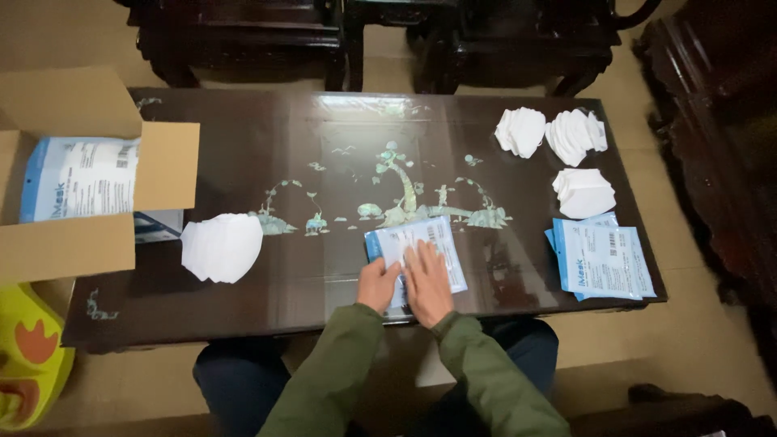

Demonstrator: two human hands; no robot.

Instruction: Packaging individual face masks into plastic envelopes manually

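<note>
A flat blue-and-white mask packet point(421, 239) lies on the dark inlaid table point(307, 283) near its front edge. My right hand point(429, 282) rests flat on it, fingers together and stretched out. My left hand point(378, 283) lies beside it with curled fingers on the packet's left lower corner. Both sleeves are olive green. A stack of white masks point(222, 247) sits to the left of my hands.
An open cardboard box point(73, 243) holding packets point(79, 178) stands at the left. Three piles of white masks point(522, 131) point(575, 136) point(583, 193) and a stack of blue-white packets point(603, 259) sit at the right. Dark wooden chairs point(486, 40) stand behind. A yellow object point(28, 356) lies at the lower left.
</note>
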